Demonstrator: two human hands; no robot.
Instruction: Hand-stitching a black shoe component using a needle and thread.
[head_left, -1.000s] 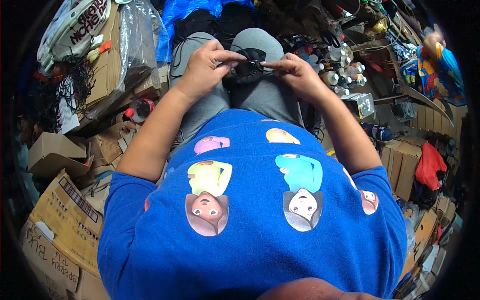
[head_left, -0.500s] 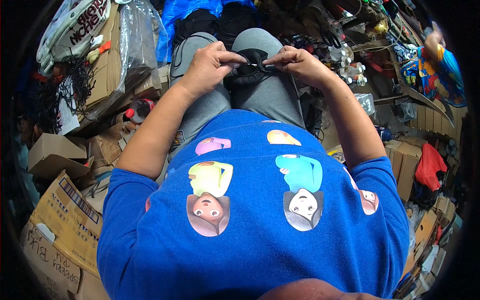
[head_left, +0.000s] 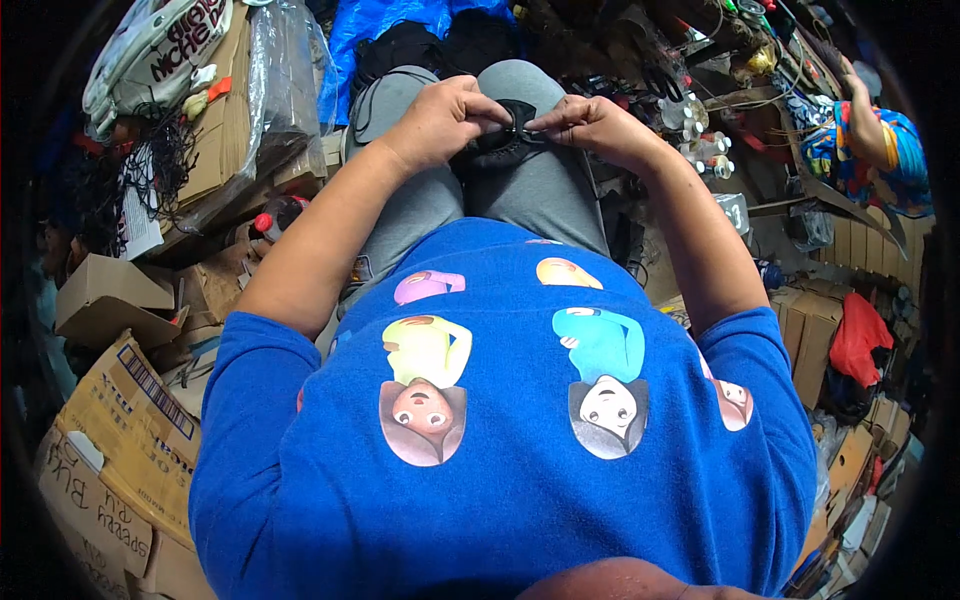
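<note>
A black fabric piece (head_left: 500,152) with a gathered, curved edge rests across my grey-trousered thighs near the knees. My left hand (head_left: 448,118) pinches at its upper part, thumb and forefinger pressed together. Facing it from the other side, my right hand (head_left: 596,128) pinches too, its fingertips close to those of the left. Something small and light-coloured shows between the fingertips, too small to make out. Just beyond my knees lie more black fabric pieces (head_left: 400,50) on a blue plastic sheet (head_left: 345,40).
Flattened cardboard under clear plastic (head_left: 280,90), a tangle of black cords (head_left: 180,165) and a red-capped bottle (head_left: 275,218) lie left. Several clear bottles (head_left: 705,150) and a red bag (head_left: 858,340) are on the right. Another person's arm (head_left: 866,125) shows at far right.
My left hand has shifted slightly right and up, bringing its fingertips closer to the right hand's. The other person's arm at far right has moved.
</note>
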